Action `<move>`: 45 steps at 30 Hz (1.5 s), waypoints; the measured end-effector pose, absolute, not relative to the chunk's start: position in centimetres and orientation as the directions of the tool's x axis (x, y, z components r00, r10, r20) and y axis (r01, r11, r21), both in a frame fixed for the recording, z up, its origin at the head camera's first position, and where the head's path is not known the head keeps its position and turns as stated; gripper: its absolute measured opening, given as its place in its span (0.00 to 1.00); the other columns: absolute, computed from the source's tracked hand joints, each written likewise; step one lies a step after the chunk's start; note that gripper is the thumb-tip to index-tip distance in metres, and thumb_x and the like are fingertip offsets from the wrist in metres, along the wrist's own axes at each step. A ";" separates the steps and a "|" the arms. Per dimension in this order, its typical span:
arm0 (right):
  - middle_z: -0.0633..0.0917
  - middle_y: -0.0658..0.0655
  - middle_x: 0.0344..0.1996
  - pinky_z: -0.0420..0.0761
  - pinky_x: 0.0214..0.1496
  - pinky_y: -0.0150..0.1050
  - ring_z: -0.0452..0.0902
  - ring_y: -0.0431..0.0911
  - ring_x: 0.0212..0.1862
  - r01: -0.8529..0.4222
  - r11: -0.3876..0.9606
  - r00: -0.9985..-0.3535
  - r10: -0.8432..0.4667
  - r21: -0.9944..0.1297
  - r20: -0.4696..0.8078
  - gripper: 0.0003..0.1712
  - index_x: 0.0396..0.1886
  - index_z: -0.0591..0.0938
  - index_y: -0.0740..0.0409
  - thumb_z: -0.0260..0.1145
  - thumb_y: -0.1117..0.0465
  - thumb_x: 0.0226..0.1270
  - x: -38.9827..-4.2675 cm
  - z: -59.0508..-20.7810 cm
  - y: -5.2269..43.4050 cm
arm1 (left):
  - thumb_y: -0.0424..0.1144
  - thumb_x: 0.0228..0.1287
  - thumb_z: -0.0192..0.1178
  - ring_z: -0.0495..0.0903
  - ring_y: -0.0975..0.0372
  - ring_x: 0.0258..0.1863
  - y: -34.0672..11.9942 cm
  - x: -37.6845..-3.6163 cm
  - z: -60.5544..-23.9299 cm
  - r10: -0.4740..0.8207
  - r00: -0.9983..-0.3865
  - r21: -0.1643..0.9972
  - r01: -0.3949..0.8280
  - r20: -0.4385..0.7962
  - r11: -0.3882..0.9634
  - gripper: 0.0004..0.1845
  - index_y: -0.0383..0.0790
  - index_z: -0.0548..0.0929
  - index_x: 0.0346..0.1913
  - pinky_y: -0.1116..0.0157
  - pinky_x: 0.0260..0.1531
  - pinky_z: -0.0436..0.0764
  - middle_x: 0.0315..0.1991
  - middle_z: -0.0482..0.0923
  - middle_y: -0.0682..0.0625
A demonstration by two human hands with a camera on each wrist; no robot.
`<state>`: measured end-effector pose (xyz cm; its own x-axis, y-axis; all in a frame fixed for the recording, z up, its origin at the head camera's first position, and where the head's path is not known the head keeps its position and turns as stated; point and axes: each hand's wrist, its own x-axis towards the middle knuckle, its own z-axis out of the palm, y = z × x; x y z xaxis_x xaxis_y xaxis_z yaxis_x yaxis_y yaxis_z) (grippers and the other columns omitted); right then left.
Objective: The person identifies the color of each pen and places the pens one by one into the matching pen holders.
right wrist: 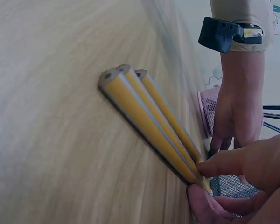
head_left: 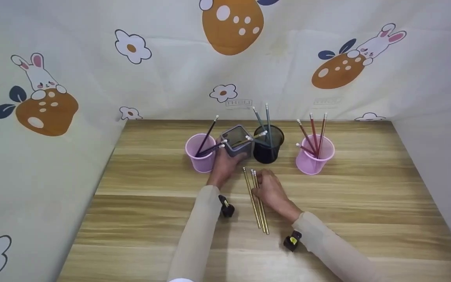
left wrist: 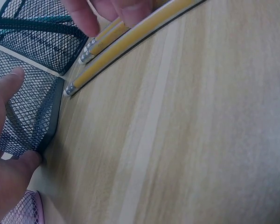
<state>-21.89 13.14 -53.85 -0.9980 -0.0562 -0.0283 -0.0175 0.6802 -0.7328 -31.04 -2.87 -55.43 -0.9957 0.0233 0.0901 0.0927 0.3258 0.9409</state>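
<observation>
My left hand (head_left: 224,164) grips the lower side of a square dark mesh pen holder (head_left: 245,149), its thumb along the near face. A gold pencil leans in that holder, its eraser end past the right rim. Three gold-yellow pencils (head_left: 252,197) lie side by side on the wooden table, eraser ends toward the holder. Near those ends, my right hand (head_left: 274,192) pinches pencils between thumb and fingers. In the right wrist view the unsharpened ends (right wrist: 113,73) point away from the hand. The left wrist view shows one pencil (left wrist: 130,44) slightly apart from the others.
Left of the square holder stands a pink mesh cup (head_left: 204,163) with dark pencils. A round black mesh cup (head_left: 266,154) with blue-green pencils is close on its right. Farther right is another pink cup (head_left: 311,164) with red pencils. A printed curtain (head_left: 178,74) hangs behind the table.
</observation>
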 end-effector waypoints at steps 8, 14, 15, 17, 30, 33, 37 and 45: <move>0.81 0.60 0.36 0.80 0.52 0.52 0.77 0.55 0.43 0.001 0.703 -0.998 -0.047 -0.712 -0.047 0.26 0.50 0.78 0.69 0.74 0.70 0.48 -21.9 -53.7 13.4 | 0.42 0.56 0.74 0.65 0.54 0.74 -3.0 -30.9 -55.3 0.021 -0.998 0.942 0.071 0.067 0.328 0.52 0.39 0.52 0.77 0.60 0.78 0.59 0.74 0.64 0.41; 0.83 0.61 0.33 0.82 0.50 0.52 0.79 0.55 0.41 0.066 0.722 -0.992 -0.025 -0.689 -0.121 0.29 0.51 0.77 0.70 0.76 0.69 0.47 -22.2 -53.3 13.5 | 0.42 0.56 0.74 0.65 0.54 0.74 -3.0 -30.8 -55.2 0.022 -0.999 0.945 0.052 0.048 0.323 0.52 0.40 0.51 0.78 0.60 0.78 0.59 0.73 0.65 0.41; 0.83 0.60 0.32 0.82 0.50 0.51 0.79 0.54 0.40 0.073 0.726 -0.991 -0.023 -0.684 -0.130 0.29 0.50 0.77 0.70 0.76 0.69 0.47 -22.3 -53.3 13.5 | 0.42 0.56 0.74 0.65 0.54 0.74 -3.0 -30.9 -55.2 0.020 -0.999 0.945 0.052 0.048 0.323 0.52 0.40 0.51 0.77 0.60 0.78 0.59 0.73 0.65 0.40; 0.83 0.59 0.31 0.82 0.49 0.50 0.79 0.53 0.39 0.092 0.726 -0.988 -0.016 -0.681 -0.151 0.28 0.50 0.77 0.69 0.76 0.69 0.46 -22.4 -53.2 13.5 | 0.42 0.56 0.74 0.65 0.53 0.74 -3.0 -30.9 -55.2 0.020 -0.998 0.945 0.057 0.053 0.322 0.52 0.39 0.51 0.77 0.60 0.78 0.60 0.73 0.66 0.39; 0.84 0.64 0.37 0.84 0.37 0.43 0.80 0.51 0.33 0.147 0.741 -0.979 0.014 -0.655 -0.204 0.27 0.48 0.77 0.69 0.75 0.69 0.47 -22.5 -53.1 13.5 | 0.41 0.56 0.74 0.68 0.52 0.72 -2.8 -31.0 -55.4 0.020 -0.998 0.943 0.060 0.057 0.327 0.52 0.38 0.52 0.77 0.60 0.77 0.62 0.71 0.68 0.38; 0.85 0.64 0.37 0.81 0.27 0.37 0.79 0.48 0.26 0.172 0.739 -0.972 0.020 -0.652 -0.233 0.25 0.48 0.77 0.68 0.75 0.69 0.49 -22.5 -53.0 13.4 | 0.40 0.56 0.74 0.67 0.52 0.73 -2.8 -31.0 -55.5 0.022 -0.998 0.944 0.070 0.067 0.323 0.52 0.38 0.52 0.77 0.60 0.77 0.61 0.71 0.67 0.38; 0.86 0.64 0.38 0.80 0.24 0.34 0.78 0.47 0.25 0.170 0.743 -0.971 0.016 -0.647 -0.237 0.25 0.49 0.78 0.67 0.74 0.69 0.49 -22.5 -53.0 13.5 | 0.39 0.56 0.74 0.67 0.52 0.73 -2.8 -30.9 -55.6 0.022 -0.998 0.952 0.062 0.058 0.299 0.53 0.39 0.51 0.77 0.60 0.78 0.60 0.72 0.67 0.38; 0.80 0.58 0.29 0.80 0.16 0.36 0.75 0.43 0.17 0.140 0.642 -0.977 -0.034 -0.754 -0.210 0.29 0.56 0.75 0.68 0.71 0.73 0.52 -22.3 -52.1 14.1 | 0.42 0.57 0.73 0.65 0.52 0.74 -2.9 -31.0 -55.4 0.019 -0.999 0.951 0.050 0.047 0.306 0.53 0.39 0.50 0.78 0.59 0.79 0.59 0.73 0.66 0.39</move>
